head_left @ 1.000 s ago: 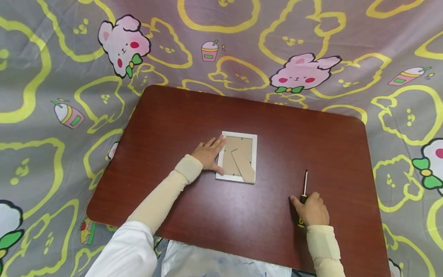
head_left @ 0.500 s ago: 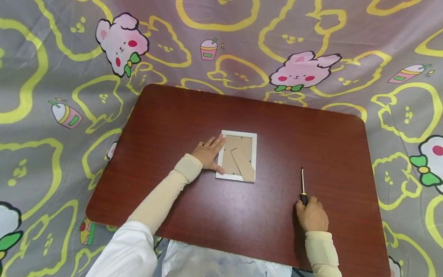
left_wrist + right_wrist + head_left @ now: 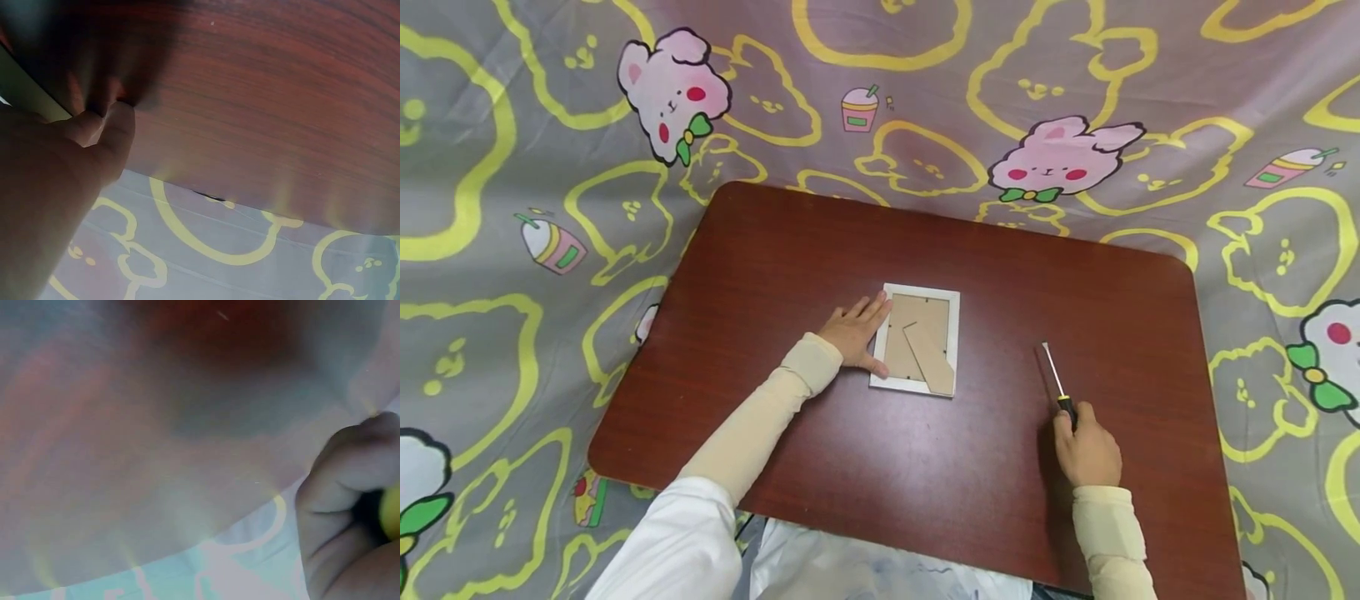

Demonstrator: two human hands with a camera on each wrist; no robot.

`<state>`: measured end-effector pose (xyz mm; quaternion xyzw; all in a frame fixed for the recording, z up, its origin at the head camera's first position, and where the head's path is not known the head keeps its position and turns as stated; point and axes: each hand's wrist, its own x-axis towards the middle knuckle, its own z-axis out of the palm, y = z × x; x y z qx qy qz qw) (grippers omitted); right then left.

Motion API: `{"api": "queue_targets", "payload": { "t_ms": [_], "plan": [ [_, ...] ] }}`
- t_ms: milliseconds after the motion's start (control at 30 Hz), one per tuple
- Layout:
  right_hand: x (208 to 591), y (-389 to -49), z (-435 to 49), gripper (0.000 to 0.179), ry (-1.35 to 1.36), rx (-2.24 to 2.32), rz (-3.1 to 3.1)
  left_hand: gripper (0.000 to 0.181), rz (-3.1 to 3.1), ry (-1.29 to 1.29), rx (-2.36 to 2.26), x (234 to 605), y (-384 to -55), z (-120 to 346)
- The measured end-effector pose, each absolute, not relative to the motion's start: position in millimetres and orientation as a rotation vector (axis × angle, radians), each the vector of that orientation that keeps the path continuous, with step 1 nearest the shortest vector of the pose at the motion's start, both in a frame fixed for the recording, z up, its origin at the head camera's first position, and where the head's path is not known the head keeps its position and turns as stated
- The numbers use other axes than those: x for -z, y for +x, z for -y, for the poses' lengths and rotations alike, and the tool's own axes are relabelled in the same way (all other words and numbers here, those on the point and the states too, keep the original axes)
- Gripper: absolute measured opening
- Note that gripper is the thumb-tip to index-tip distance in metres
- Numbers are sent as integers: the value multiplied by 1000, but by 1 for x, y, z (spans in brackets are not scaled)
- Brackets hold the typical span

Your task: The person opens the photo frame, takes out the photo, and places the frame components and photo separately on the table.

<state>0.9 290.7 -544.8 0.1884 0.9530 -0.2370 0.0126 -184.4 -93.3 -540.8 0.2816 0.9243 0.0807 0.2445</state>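
Note:
A white picture frame [image 3: 916,340] lies face down on the brown table, its tan backing board and angled stand flap showing. My left hand [image 3: 853,333] rests with spread fingers along the frame's left edge; in the left wrist view two fingertips of that left hand [image 3: 103,134] show beside the edge. To the right, my right hand [image 3: 1086,446] grips a screwdriver [image 3: 1055,371] by its black and yellow handle. The metal shaft points up and left, away from the body. In the right wrist view the curled right hand [image 3: 350,506] wraps the handle [image 3: 390,512], most of it hidden.
The brown table [image 3: 805,250] has rounded corners and reaches to the body at the front. A grey patterned cloth [image 3: 925,92] with cartoon animals hangs close behind the table and at its sides.
My right hand has lifted the screwdriver, and its tip has swung to the left and farther from the body. The left hand and the picture frame stay in place.

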Motion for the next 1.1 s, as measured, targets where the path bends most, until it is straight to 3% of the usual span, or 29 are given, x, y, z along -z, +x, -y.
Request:
{"api": "queue_targets", "payload": {
  "t_ms": [700, 1100],
  "plan": [
    [535, -62, -237, 19, -165, 840, -2902, 137, -2525, 748, -213, 541, -184, 95],
    [536, -98, -202, 23, -396, 739, -2852, 140, -2526, 729, -222, 543, -186, 94]
  ]
}}
